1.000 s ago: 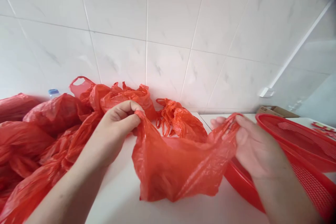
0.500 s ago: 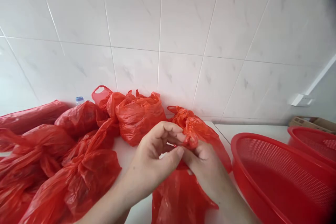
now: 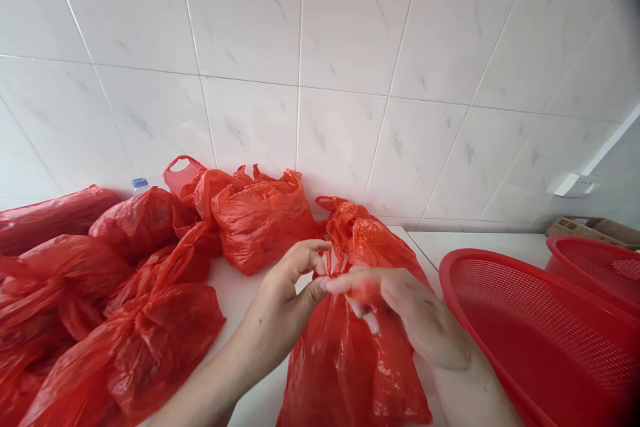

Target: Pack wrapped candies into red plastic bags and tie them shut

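In front of me on the white table hangs or rests a red plastic bag point(image 3: 345, 360), its lower part spread below my hands. My left hand point(image 3: 293, 287) pinches the gathered top of the bag between thumb and forefinger. My right hand point(image 3: 410, 310), blurred by motion, is at the same spot with its fingertips near the left thumb. Red plastic shows under its fingers and palm. The underside of the right hand is hidden. Just behind my hands lies another red plastic bag point(image 3: 387, 243).
Several tied red plastic bags point(image 3: 165, 347) fill the left side. A bulky red bag point(image 3: 263, 220) sits against the tiled wall. A blue-capped bottle point(image 3: 141, 184) stands behind them. Two red mesh baskets point(image 3: 457, 267) are on the right, with a cardboard box point(image 3: 595, 230) beyond.
Both hands have moved slightly lower and the right has turned palm-down, its fingers stretching over towards the left thumb. More of the bag's body shows below. The view has shifted slightly.
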A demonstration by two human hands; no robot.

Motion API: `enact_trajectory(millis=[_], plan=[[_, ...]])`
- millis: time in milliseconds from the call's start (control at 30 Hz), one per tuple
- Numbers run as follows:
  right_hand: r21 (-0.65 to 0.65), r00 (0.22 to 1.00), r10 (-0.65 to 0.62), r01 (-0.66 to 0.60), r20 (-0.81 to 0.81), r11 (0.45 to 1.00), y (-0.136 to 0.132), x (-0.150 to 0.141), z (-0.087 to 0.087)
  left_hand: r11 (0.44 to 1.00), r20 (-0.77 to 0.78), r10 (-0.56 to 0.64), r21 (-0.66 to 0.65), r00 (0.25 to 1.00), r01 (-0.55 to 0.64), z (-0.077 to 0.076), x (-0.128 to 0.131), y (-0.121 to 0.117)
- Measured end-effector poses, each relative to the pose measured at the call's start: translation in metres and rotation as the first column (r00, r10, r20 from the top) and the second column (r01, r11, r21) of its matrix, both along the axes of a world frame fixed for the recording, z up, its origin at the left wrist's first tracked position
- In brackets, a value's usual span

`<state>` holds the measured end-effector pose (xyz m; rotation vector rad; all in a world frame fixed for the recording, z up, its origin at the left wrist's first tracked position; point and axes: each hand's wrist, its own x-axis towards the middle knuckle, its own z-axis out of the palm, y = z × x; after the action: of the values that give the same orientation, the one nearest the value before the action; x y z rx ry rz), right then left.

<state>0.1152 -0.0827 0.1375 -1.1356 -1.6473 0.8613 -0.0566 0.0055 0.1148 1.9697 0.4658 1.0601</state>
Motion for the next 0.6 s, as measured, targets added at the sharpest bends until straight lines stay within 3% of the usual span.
enact_trajectory(millis=[67, 133, 233, 300, 367, 467, 600], plan=[[0.011, 0.995, 0.014, -0.015, 0.104, 1.0, 0.0, 0.003, 0.0, 0.968, 0.03, -0.129, -0.214, 0.991, 0.132, -0.001, 0.001, 0.002], [-0.002, 0.989, -0.064, 0.065, 0.135, 0.998, 0.004, 0.001, -0.003, 0.944, 0.065, -0.146, -0.289, 0.987, 0.159, -0.003, 0.002, 0.004], [0.082, 0.948, -0.275, 0.265, 0.159, 0.961, 0.013, -0.008, -0.012, 0.969, 0.077, -0.015, -0.243, 0.997, 0.033, -0.004, 0.003, 0.004], [0.212, 0.875, -0.443, 0.403, 0.196, 0.89, 0.02, -0.012, -0.018, 0.984, 0.07, 0.05, -0.173, 0.996, -0.037, -0.002, 0.002, 0.004], [0.286, 0.823, -0.53, 0.468, 0.205, 0.836, 0.024, -0.014, -0.021, 0.992, 0.046, 0.086, -0.093, 0.995, -0.082, -0.001, 0.0, 0.003], [0.181, 0.87, -0.477, 0.452, 0.126, 0.873, 0.022, -0.013, -0.019, 0.993, -0.004, 0.115, -0.011, 0.993, -0.115, 0.001, -0.001, 0.004], [0.012, 0.943, -0.333, 0.333, -0.03, 0.943, 0.017, -0.009, -0.013, 0.99, -0.096, 0.11, 0.094, 0.989, -0.101, -0.002, -0.004, 0.007]])
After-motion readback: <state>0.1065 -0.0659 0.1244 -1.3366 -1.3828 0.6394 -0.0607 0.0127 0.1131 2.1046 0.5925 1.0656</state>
